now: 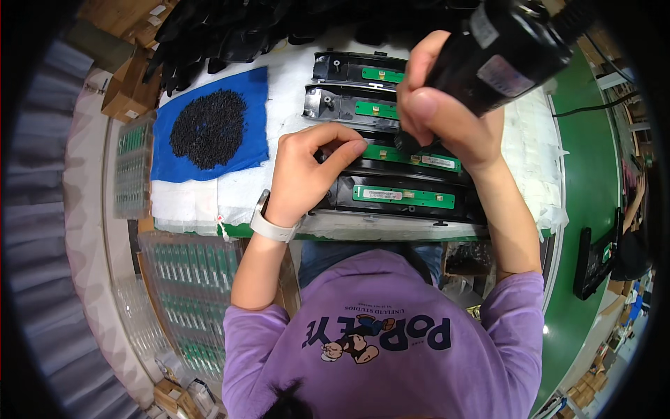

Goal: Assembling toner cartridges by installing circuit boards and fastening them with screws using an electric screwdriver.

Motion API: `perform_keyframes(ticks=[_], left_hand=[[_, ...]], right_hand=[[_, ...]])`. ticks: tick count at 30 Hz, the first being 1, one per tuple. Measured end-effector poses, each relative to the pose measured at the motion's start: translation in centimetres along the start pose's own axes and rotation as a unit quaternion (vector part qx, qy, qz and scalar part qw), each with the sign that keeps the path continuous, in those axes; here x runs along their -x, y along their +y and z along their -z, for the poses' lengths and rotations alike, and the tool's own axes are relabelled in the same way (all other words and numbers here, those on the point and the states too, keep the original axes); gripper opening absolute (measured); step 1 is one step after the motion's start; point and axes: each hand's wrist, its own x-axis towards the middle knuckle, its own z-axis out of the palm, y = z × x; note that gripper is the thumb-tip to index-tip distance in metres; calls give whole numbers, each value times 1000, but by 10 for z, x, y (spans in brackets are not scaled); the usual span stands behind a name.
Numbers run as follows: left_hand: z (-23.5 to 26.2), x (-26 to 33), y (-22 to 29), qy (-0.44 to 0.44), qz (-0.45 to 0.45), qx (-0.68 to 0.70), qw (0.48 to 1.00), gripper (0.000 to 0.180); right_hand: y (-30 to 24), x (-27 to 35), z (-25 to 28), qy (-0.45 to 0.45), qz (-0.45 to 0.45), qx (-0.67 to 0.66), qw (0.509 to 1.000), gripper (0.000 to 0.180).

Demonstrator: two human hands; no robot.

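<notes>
My right hand (453, 119) grips a black electric screwdriver (481, 66), its tip pointing down at a green circuit board (380, 151) in a long black plastic housing. My left hand (310, 164) has thumb and forefinger pinched together at the left end of that board; anything between them is hidden. Nearer me lies another black housing (338, 199) with its own green board (403, 197). Beyond the screwdriver tip, two more housings are lined up, each with a board (377, 109), their right parts covered by my right hand.
Left on the white-covered table (289, 70), a blue cloth (255, 140) bears a heap of tiny black pieces (209, 129), perhaps screws. Black parts (244, 31) are piled at the back. Clear trays of green boards (188, 279) stand lower left. A cable (593, 108) runs right.
</notes>
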Motion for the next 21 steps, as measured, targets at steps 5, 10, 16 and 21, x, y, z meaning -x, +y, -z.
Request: perform_keyframes(ticks=[5,10,16,21], left_hand=[[2,-1,-1,-22,-11,9,1000,11],[-2,-1,6,-24,-40,-83,995,10],[0,5,10,13,-14,-29,999,13],[-8,12,21,-20,-37,48,998,15]], right_hand=[[2,-1,-4,9,11,-27,1000,26],[12,0,-1,84,150,68,983,28],[-14,1,7,36,106,-184,977,24],[-39,21,16,98,164,-376,907,20]])
